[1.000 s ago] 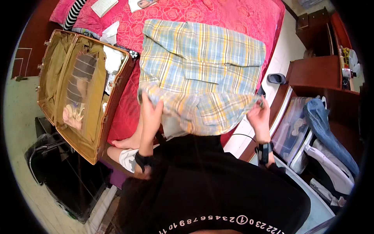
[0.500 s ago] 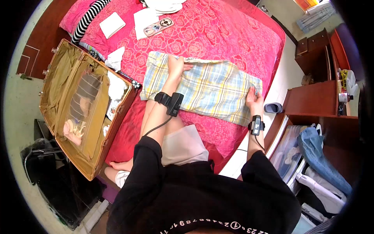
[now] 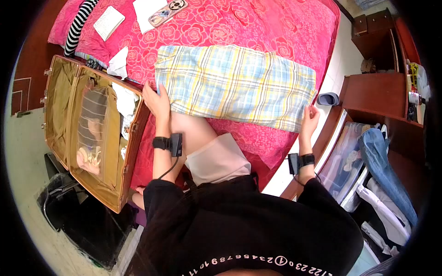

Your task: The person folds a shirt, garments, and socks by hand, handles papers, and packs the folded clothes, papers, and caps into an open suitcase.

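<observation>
A blue, yellow and white plaid cloth (image 3: 235, 87), folded into a long strip, lies flat across the pink rose-patterned bed (image 3: 258, 25). At the strip's left end is my left hand (image 3: 157, 102), its thumb and fingers apart at the cloth's edge. My right hand (image 3: 310, 122) is at the lower right corner, with fingers curled at the edge; whether they pinch the fabric is too small to tell. Both wrists wear black straps with small devices.
An open brown suitcase (image 3: 127, 161) with white items stands at the left. A phone (image 3: 166, 13), a notebook (image 3: 109, 23) and a crumpled white tissue (image 3: 119, 63) lie on the bed. Jeans (image 3: 384, 163) hang over clothes at the right, near a slipper (image 3: 328, 99).
The plaid cloth went from a wide, partly lifted sheet to a narrow folded strip. Since half a second ago, my left hand has moved from its upper side to its left end.
</observation>
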A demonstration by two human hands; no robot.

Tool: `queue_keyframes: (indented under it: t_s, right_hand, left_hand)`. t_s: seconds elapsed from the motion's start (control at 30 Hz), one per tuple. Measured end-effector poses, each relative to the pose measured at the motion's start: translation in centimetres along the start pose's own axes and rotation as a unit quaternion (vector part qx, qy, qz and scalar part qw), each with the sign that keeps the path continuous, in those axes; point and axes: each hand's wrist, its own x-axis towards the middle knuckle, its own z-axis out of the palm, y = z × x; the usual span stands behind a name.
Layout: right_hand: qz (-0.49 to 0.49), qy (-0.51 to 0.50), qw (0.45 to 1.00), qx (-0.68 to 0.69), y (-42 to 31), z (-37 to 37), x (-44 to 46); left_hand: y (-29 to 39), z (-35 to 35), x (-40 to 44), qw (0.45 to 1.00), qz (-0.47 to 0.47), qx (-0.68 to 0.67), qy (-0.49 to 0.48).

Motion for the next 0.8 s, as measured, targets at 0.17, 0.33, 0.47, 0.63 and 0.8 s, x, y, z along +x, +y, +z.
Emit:
queue_keyframes:
  t_s: [0.17, 0.33, 0.47, 0.63, 0.8]
  right_hand:
    - [0.036, 0.049, 0.993, -0.104, 4.6, -0.1, -4.3]
    - [0.005, 0.038, 0.981, -0.188, 6.2, -1.4, -1.7]
    - [-0.05, 0.065, 0.978, -0.191, 1.3, -3.2, -0.9]
    - [-0.044, 0.05, 0.976, -0.208, 1.8, -4.5, 0.2]
    - [0.027, -0.092, 0.981, -0.168, 8.3, -4.3, 3.4]
  left_hand:
    - [-0.2, -1.1, -2.0, 0.995, 0.0, -0.075, -0.072]
    - [2.7, -3.1, 1.4, 0.982, -0.044, -0.182, 0.015]
    - [1.8, -4.4, 2.3, 0.98, -0.043, -0.192, -0.005]
    - [-1.2, -4.8, -1.4, 0.984, -0.087, -0.141, -0.068]
    - [-2.2, -4.9, -3.1, 0.968, -0.135, 0.032, -0.209]
